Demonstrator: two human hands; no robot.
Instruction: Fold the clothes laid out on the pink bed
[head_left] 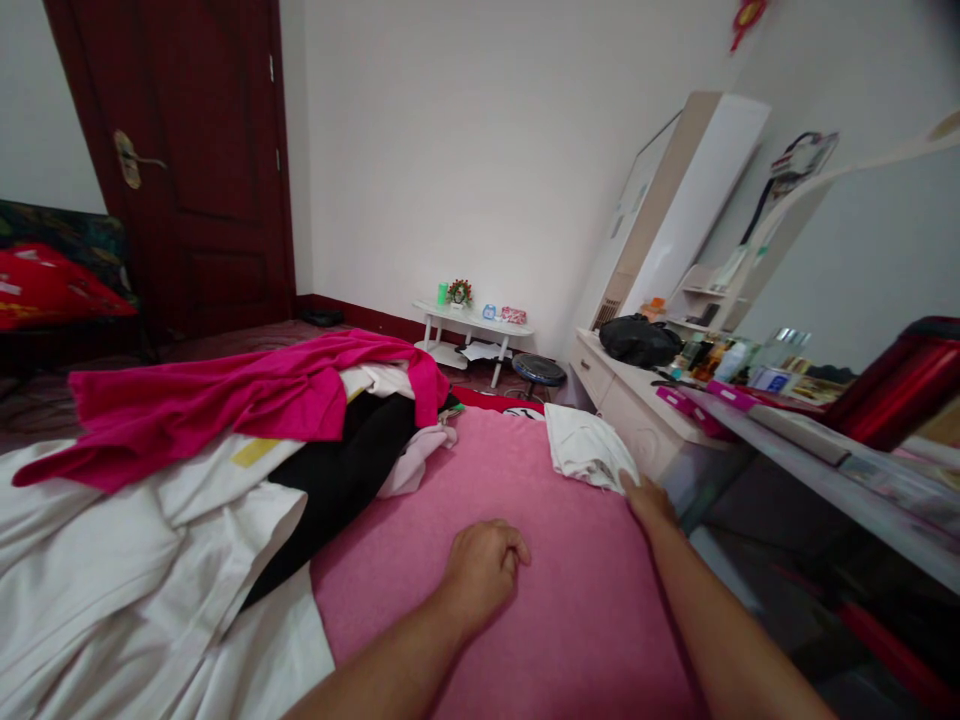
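Note:
A white folded garment [589, 448] lies at the far right edge of the pink bed cover [465, 470]. My right hand [649, 500] is at its near right corner, thumb over the cloth and fingers closed on the edge, partly hidden. Above the middle of the pink cover is my left hand [486, 562], its fingers curled in and nothing visible in them. Left of it spreads a heap of clothes: a bright pink garment [225, 395] on top, a black garment [349, 480] below, and white garments [97, 540] nearest to me.
At right stand a white dresser [637, 390] with a black bag [641, 340] and bottles, and a glass-edged table [825, 475] bearing a red flask-like object [900, 385]. Farther off are a small white table [472, 318], a round stool [538, 370] and a dark red door [180, 160].

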